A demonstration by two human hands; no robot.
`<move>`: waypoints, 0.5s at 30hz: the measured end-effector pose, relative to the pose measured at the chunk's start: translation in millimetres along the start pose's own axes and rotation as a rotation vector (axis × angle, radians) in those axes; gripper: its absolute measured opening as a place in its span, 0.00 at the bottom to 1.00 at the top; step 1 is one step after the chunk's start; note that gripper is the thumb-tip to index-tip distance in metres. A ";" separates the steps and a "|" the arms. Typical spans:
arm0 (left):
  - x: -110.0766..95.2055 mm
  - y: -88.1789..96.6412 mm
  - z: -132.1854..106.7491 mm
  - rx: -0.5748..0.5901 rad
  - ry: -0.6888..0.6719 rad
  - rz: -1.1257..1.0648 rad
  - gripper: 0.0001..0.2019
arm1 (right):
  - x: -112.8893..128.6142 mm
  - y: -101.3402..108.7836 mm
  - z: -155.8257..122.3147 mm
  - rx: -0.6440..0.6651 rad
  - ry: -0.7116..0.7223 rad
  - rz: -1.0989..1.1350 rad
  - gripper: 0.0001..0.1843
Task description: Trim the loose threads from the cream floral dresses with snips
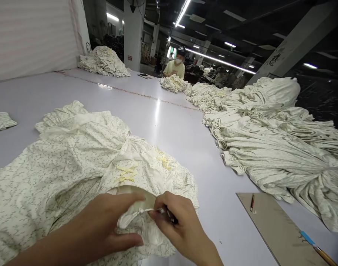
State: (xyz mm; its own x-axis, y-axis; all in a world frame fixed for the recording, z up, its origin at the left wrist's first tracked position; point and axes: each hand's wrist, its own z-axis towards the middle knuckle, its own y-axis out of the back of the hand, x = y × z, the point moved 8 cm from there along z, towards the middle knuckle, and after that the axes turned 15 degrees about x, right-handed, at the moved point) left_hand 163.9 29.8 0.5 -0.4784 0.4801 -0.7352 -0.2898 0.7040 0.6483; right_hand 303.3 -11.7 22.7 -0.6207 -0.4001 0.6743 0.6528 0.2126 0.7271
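Left hand (106, 220), thumb and fingers apart, over dress (71, 159) at lower left; right hand (182, 221) clamped on dark tool (173, 218), bottom centre; clothes (274, 147) piled right

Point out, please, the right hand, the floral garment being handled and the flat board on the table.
Right hand (180, 221): head view, back of the hand.
Floral garment (90, 157): head view, patterned cloth near its middle.
Flat board (271, 225): head view, bare top surface.
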 end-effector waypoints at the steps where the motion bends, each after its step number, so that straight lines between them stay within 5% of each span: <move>1: 1.1 -5.9 3.9 0.012 -0.008 0.053 0.07 | 8.7 -1.6 -0.8 -0.045 0.059 -0.077 0.08; 3: 3.2 -5.8 7.3 -0.099 -0.049 0.054 0.02 | 25.2 -7.0 -4.9 -0.150 0.171 -0.215 0.09; 5: 4.8 6.8 0.5 -0.343 -0.116 -0.015 0.04 | 33.6 -16.9 -9.0 -0.213 0.227 -0.296 0.09; 8: 3.1 19.8 -16.0 -0.613 -0.251 -0.092 0.06 | 23.5 -33.7 -8.6 -0.171 0.157 -0.179 0.11; 12: 6.1 15.8 -19.4 -0.645 -0.318 -0.223 0.07 | -1.3 -43.7 -6.6 -0.095 -0.039 0.233 0.09; 15: 13.8 9.8 -18.9 -0.652 -0.276 -0.289 0.11 | -0.2 -38.5 -4.2 -0.101 -0.044 0.435 0.08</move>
State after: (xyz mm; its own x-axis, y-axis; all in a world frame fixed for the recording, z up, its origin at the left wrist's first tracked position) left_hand 138.7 33.5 0.5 -0.1093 0.4978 -0.8604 -0.8438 0.4111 0.3450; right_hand 280.0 -23.5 -6.0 -0.2959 -0.2537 0.9209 0.8949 0.2634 0.3602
